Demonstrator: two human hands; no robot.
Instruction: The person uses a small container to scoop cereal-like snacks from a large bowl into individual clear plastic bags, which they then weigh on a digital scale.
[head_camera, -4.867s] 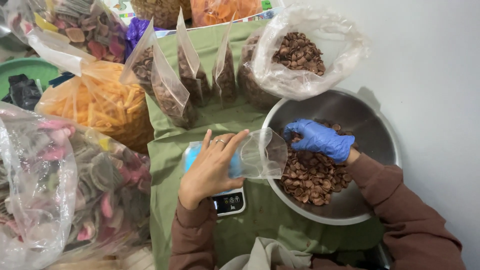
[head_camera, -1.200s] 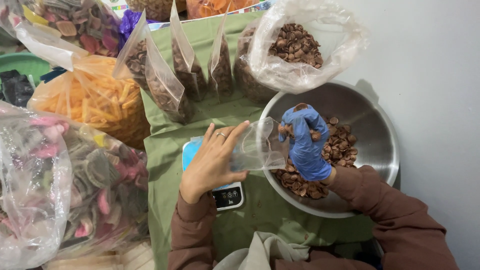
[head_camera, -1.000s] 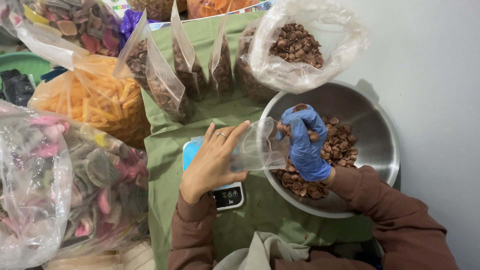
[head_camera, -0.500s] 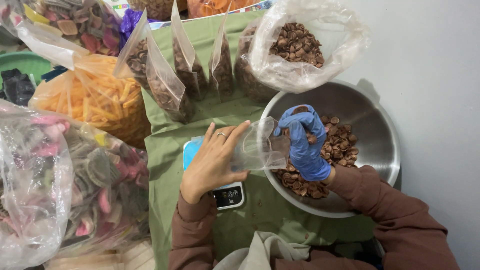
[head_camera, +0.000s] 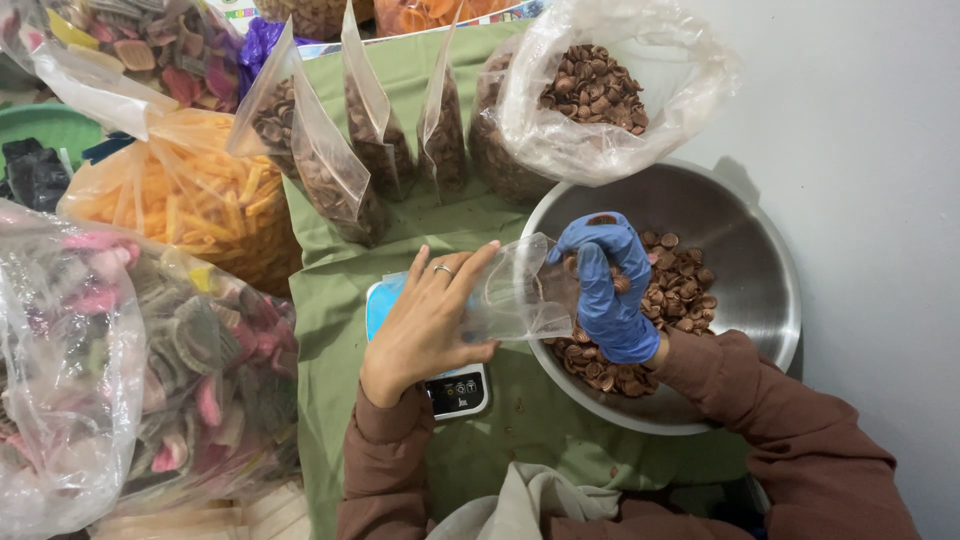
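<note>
My left hand (head_camera: 425, 325), bare with a ring, holds a small clear plastic pouch (head_camera: 515, 295) open on its side above a blue digital scale (head_camera: 455, 392). My right hand (head_camera: 607, 285), in a blue glove, is closed on a handful of brown shell-shaped snacks right at the pouch's mouth. Below it sits a steel bowl (head_camera: 745, 260) with more brown snacks (head_camera: 680, 285) in it.
Three filled clear pouches (head_camera: 375, 140) stand on the green cloth (head_camera: 340, 300) behind the scale. A large open bag of brown snacks (head_camera: 595, 95) leans at the bowl's far rim. Big bags of orange sticks (head_camera: 190, 205) and mixed coloured crackers (head_camera: 130, 380) crowd the left.
Since 4.9 s ago my right hand has scooped snacks from the bowl and risen to the pouch's mouth. In the last second it barely moves, shifting slightly toward the pouch.
</note>
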